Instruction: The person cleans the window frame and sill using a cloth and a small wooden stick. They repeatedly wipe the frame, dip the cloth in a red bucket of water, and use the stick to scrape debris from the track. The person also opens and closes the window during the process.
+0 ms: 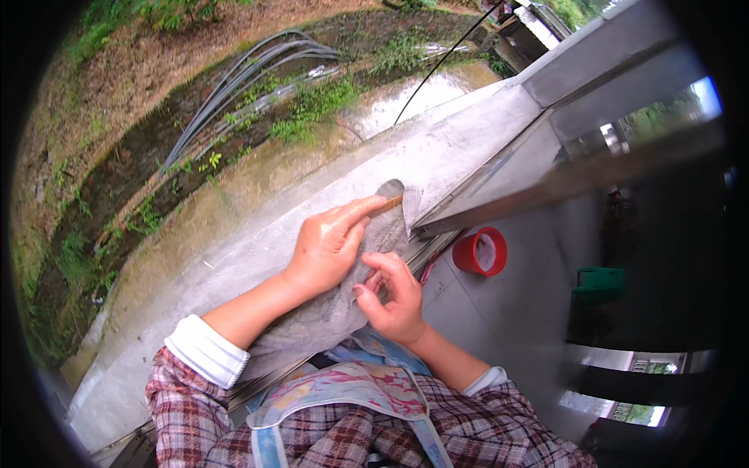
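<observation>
A grey cloth [327,322] lies bunched along the pale concrete ledge [234,275] before me. My left hand [327,248] is over its far part, palm down with the fingers stretched out. By those fingertips is a narrow brown strip [393,203]; whether they grip it cannot be told. A fold of the cloth stands up at the strip's end, and a round grey patch [391,188] shows just beyond. Over the cloth's right side, my right hand [393,295] has curled fingers, with thumb and forefinger apart and nothing visible between them.
On the tiled floor to the right stands a red bucket [480,251] with whitish contents. A window track [433,248] runs along the ledge, meeting a brown frame bar [497,207]. Outside are grey pipes [234,88] on a bank. A green object [598,278] is farther right.
</observation>
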Available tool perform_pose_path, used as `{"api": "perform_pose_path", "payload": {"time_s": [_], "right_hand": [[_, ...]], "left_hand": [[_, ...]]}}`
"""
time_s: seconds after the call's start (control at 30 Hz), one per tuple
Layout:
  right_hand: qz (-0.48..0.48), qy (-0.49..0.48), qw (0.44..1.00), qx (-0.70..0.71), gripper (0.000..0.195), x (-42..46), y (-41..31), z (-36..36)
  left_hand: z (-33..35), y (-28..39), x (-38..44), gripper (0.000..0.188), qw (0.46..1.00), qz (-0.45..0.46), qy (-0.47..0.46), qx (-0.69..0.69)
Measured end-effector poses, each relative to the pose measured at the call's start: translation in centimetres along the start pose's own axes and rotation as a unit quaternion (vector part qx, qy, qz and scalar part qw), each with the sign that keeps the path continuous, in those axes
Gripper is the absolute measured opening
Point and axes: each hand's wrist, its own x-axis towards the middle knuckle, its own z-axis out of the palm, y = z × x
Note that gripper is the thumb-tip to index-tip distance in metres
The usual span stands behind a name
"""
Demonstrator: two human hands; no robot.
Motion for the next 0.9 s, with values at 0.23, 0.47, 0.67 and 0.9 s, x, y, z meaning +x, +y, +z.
{"api": "perform_pose_path", "payload": {"time_s": [0.23,0.47,0.67,0.9], "right_hand": [[-0.033,-0.168,0.985,0.035,0.029,3.2,1.9,-2.8],[-0.012,-0.256,0.956,0.141,0.026,4.7,3.2,-4.5],[-0.075,-0.258,0.956,0.119,0.026,6.1,3.2,-6.3],[-0.115,-0.223,0.964,0.092,0.029,5.6,-0.4,-10.6]], "left_hand": [[-1.5,-0.2,1.6,0.033,0.999,-0.016,-0.050,0.007],[-0.1,-0.2,3.5,0.032,0.991,-0.024,-0.110,0.077],[1.7,1.0,6.5,0.030,0.991,-0.015,-0.085,0.101],[7.7,-0.8,11.1,0.027,0.994,0.024,-0.079,0.071]]}}
